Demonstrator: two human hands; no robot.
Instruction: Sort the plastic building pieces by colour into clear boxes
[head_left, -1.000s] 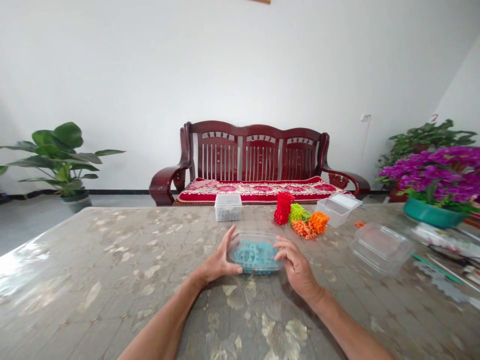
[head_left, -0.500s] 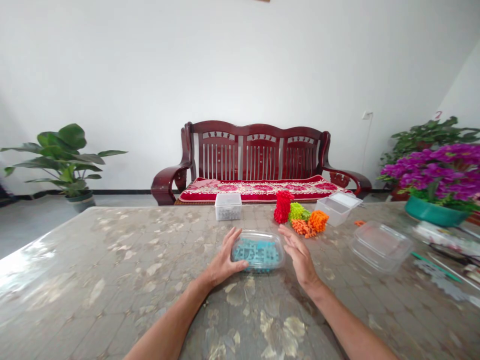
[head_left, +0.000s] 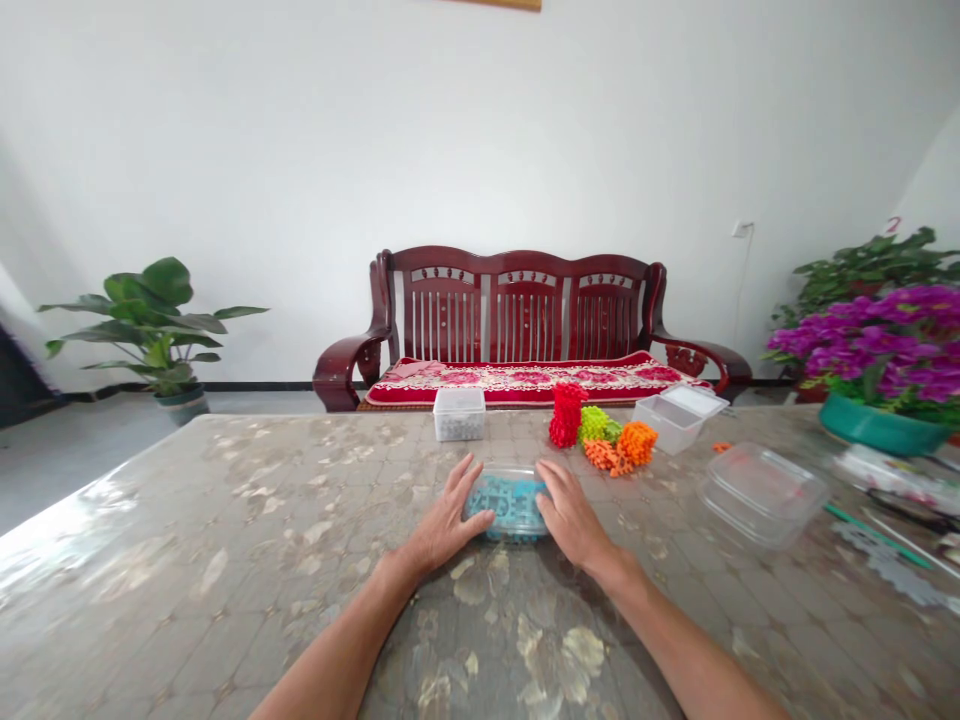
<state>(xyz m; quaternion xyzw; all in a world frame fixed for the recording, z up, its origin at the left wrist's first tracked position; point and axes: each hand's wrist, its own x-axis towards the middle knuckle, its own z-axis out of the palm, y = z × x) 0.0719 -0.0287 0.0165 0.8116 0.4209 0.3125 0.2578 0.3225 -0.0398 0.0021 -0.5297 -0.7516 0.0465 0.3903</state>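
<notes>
A clear lidded plastic box (head_left: 511, 505) filled with light-blue interlocking plastic pieces rests on the table in front of me. My left hand (head_left: 448, 518) grips its left side, thumb over the near corner and fingers along the far edge. At the opposite end, my right hand (head_left: 568, 510) holds the box too, its fingers over the right rim and its thumb partly hidden. Beyond the box stand a red cluster (head_left: 568, 414), a green cluster (head_left: 596, 425) and orange clusters (head_left: 634, 444) of small plastic pieces.
A small translucent box (head_left: 460, 414) with grey contents stands at the back. On the right are an open white box (head_left: 671, 418), clear stacked containers (head_left: 761, 500), a green stick (head_left: 877, 538), grey toothed pieces (head_left: 889, 570) and purple flowers (head_left: 892, 345) in a teal pot.
My right hand has moved left from beside the plastic box onto its right end. The left hand stays on the box. The view has shifted slightly.
</notes>
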